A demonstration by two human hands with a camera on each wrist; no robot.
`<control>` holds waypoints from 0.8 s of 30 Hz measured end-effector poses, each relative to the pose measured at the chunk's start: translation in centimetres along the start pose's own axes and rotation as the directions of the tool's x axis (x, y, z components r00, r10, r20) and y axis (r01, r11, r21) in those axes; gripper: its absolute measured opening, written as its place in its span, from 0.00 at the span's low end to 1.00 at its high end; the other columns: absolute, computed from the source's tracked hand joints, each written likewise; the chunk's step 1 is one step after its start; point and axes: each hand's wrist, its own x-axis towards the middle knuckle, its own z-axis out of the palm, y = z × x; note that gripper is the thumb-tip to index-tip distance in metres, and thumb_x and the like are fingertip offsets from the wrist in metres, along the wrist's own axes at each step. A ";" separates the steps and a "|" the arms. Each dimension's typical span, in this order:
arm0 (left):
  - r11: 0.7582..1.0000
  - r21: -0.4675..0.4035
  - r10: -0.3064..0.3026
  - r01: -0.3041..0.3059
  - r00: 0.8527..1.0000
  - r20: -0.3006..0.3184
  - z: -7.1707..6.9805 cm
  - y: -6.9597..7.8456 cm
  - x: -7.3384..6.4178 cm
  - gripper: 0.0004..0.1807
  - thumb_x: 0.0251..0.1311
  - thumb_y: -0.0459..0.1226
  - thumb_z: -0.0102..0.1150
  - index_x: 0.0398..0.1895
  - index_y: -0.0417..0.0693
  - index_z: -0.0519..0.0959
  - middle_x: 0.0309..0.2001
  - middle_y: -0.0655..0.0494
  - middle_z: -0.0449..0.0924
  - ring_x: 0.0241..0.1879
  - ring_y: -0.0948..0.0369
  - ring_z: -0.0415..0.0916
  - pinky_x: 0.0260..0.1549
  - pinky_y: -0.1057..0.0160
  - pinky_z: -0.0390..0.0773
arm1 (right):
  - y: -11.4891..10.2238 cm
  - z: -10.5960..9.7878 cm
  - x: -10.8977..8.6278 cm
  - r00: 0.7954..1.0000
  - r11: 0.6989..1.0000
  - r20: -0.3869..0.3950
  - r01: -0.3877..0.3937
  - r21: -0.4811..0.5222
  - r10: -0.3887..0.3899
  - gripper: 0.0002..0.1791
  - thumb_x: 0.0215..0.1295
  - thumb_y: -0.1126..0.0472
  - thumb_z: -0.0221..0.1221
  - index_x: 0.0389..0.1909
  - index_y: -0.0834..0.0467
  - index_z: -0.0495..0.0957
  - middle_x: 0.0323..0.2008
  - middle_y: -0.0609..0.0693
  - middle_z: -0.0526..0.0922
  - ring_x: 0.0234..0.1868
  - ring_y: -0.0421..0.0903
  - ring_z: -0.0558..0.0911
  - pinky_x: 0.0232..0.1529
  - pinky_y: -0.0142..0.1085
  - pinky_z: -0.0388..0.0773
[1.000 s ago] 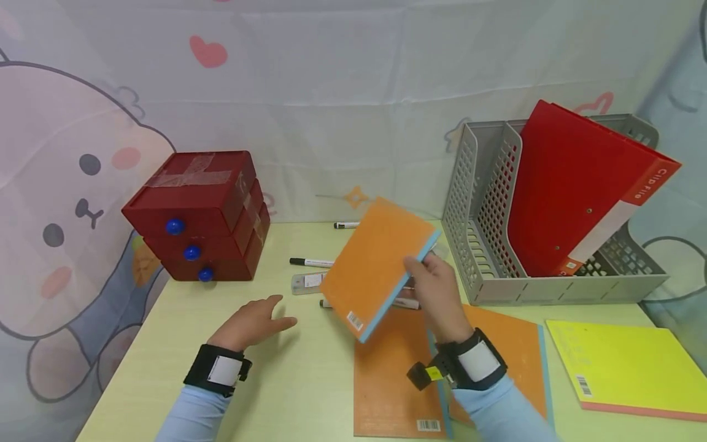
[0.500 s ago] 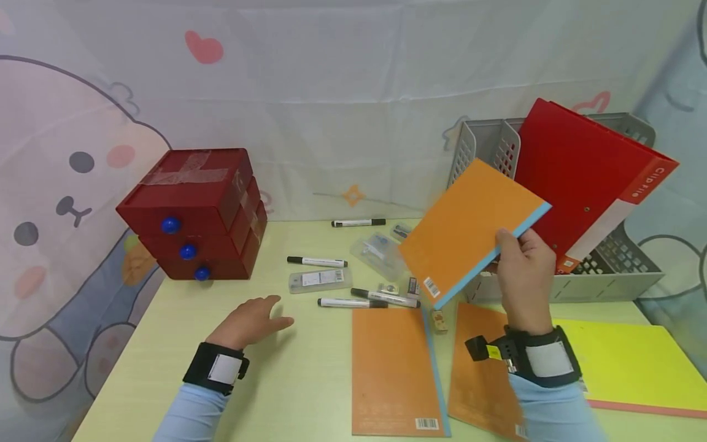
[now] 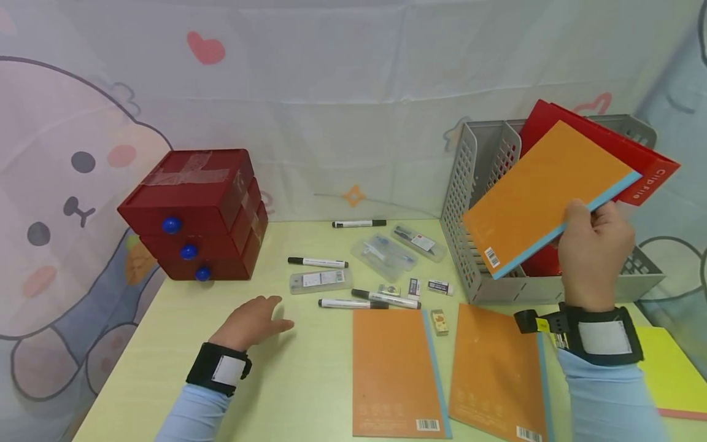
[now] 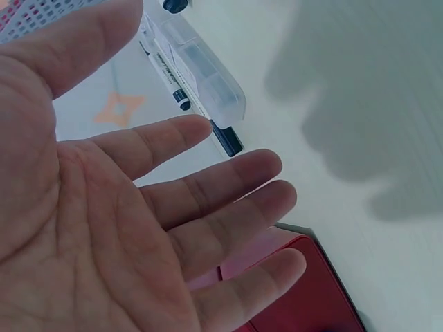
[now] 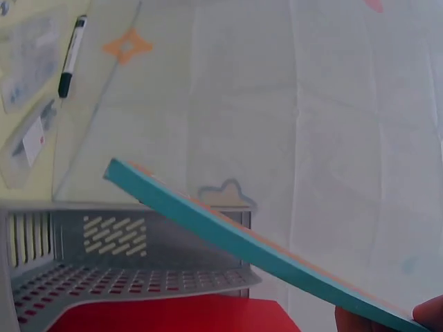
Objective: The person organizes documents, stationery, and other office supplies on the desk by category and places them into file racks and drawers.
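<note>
At three o'clock in the head view, the right grip (image 3: 596,258) pinched an orange notebook (image 3: 544,196) by its blue spine, thumb uppermost. The notebook hung tilted, its barcode corner towards eight o'clock, overlapping a grey rack (image 3: 580,291) and a red clip file (image 3: 649,166) leaning inside it; whether it touched either could not be told. At eight o'clock the left grip (image 3: 248,322) held nothing, its thumb and fingers apart over the worktop (image 3: 309,393). A second orange notebook (image 3: 394,371) lay flat between five and six o'clock, with a third orange notebook (image 3: 497,371) just beside it towards four. A yellow notebook (image 3: 674,362) lay at four o'clock, partly hidden behind the right sleeve (image 3: 610,399). Near the centre were black-capped markers (image 3: 317,263), clear plastic cases (image 3: 383,255) and small erasers (image 3: 440,287); red drawers (image 3: 193,209) with blue knobs stood at nine.

In the left wrist view, the bare palm lay at eight o'clock, fingers extended towards three and touching nothing visible. A case and markers showed near twelve, the drawers at five.

In the right wrist view, the held notebook appeared edge-on, its spine running from nine o'clock to fingertips at four. The rack lay at seven, the clip file near six.
</note>
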 end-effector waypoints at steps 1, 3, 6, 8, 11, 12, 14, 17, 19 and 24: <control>1.000 -0.005 0.000 0.000 1.000 0.000 0.0 0.0 -0.1 0.35 0.62 0.48 0.65 0.65 0.34 0.70 0.57 0.35 0.75 0.58 0.41 0.72 0.58 0.42 0.70 | -0.1 0.1 0.3 1.000 1.000 -0.009 0.003 -0.018 -0.003 0.18 0.73 0.51 0.51 0.53 0.56 0.81 0.54 0.42 0.83 0.50 0.37 0.84 0.39 0.23 0.77; 1.000 -0.010 0.001 -0.001 1.000 -0.001 0.0 0.0 -0.2 0.35 0.63 0.48 0.64 0.65 0.34 0.71 0.57 0.35 0.75 0.58 0.41 0.72 0.58 0.42 0.70 | -0.1 0.3 0.8 1.000 0.999 -0.022 0.008 -0.049 -0.010 0.20 0.74 0.48 0.51 0.55 0.55 0.80 0.55 0.41 0.83 0.52 0.37 0.83 0.45 0.26 0.78; 1.000 -0.022 0.006 -0.006 1.000 -0.001 0.0 0.0 -0.3 0.34 0.63 0.48 0.64 0.65 0.34 0.71 0.58 0.35 0.75 0.59 0.41 0.71 0.59 0.42 0.70 | 0.4 0.9 1.4 0.998 0.994 -0.035 0.040 -0.098 -0.043 0.24 0.74 0.45 0.49 0.57 0.56 0.79 0.57 0.40 0.82 0.55 0.38 0.81 0.54 0.34 0.76; 1.000 -0.029 0.010 -0.010 1.000 -0.002 0.0 0.0 -0.4 0.34 0.63 0.48 0.64 0.65 0.34 0.71 0.58 0.35 0.75 0.59 0.41 0.71 0.59 0.42 0.70 | 1.0 1.3 1.9 0.997 0.991 -0.035 0.066 -0.119 -0.071 0.23 0.74 0.45 0.48 0.54 0.57 0.81 0.56 0.41 0.82 0.55 0.39 0.82 0.54 0.33 0.76; 0.999 -0.038 0.013 -0.013 1.000 -0.006 0.0 0.0 -0.5 0.33 0.63 0.48 0.64 0.64 0.34 0.71 0.58 0.35 0.75 0.59 0.41 0.71 0.59 0.42 0.70 | 2.1 2.0 2.6 0.996 0.984 -0.015 0.085 -0.155 -0.088 0.21 0.75 0.47 0.46 0.46 0.56 0.81 0.52 0.46 0.84 0.50 0.39 0.83 0.46 0.28 0.78; 0.999 -0.040 0.013 -0.013 1.000 -0.006 0.0 0.0 -0.6 0.33 0.63 0.48 0.64 0.64 0.34 0.71 0.58 0.35 0.75 0.59 0.41 0.71 0.59 0.42 0.70 | 2.5 2.3 2.8 0.996 0.982 -0.003 0.090 -0.168 -0.092 0.21 0.75 0.47 0.46 0.46 0.57 0.81 0.51 0.48 0.85 0.48 0.41 0.83 0.42 0.25 0.77; 0.999 -0.037 0.015 -0.015 1.000 -0.008 0.0 0.0 -0.6 0.33 0.63 0.48 0.64 0.64 0.34 0.72 0.57 0.36 0.76 0.58 0.42 0.72 0.58 0.43 0.70 | 3.3 2.9 3.2 0.993 0.971 0.013 0.117 -0.207 -0.117 0.20 0.75 0.48 0.45 0.38 0.58 0.78 0.40 0.52 0.85 0.37 0.43 0.81 0.28 0.23 0.71; 0.999 -0.031 0.020 -0.020 1.000 -0.009 0.1 -0.1 -0.5 0.33 0.63 0.48 0.64 0.64 0.34 0.72 0.56 0.37 0.76 0.57 0.42 0.73 0.58 0.43 0.71 | 4.2 4.0 3.7 0.990 0.959 0.036 0.143 -0.246 -0.139 0.22 0.75 0.48 0.44 0.37 0.62 0.77 0.24 0.48 0.77 0.26 0.43 0.74 0.19 0.27 0.63; 0.999 -0.034 0.023 -0.023 1.000 -0.009 0.1 -0.2 -0.5 0.33 0.63 0.48 0.64 0.64 0.34 0.72 0.56 0.37 0.77 0.57 0.43 0.73 0.58 0.43 0.71 | 4.7 4.7 4.1 0.988 0.955 0.055 0.153 -0.255 -0.144 0.21 0.75 0.49 0.45 0.30 0.61 0.72 0.18 0.46 0.66 0.20 0.42 0.65 0.15 0.32 0.56; 0.999 -0.040 0.024 -0.024 1.000 -0.002 0.2 -0.1 -0.5 0.33 0.63 0.48 0.64 0.64 0.34 0.72 0.57 0.37 0.76 0.58 0.43 0.72 0.58 0.43 0.70 | 5.6 6.0 4.8 0.993 0.961 0.101 0.090 -0.263 -0.065 0.22 0.76 0.46 0.45 0.33 0.61 0.73 0.18 0.44 0.67 0.22 0.39 0.67 0.17 0.32 0.59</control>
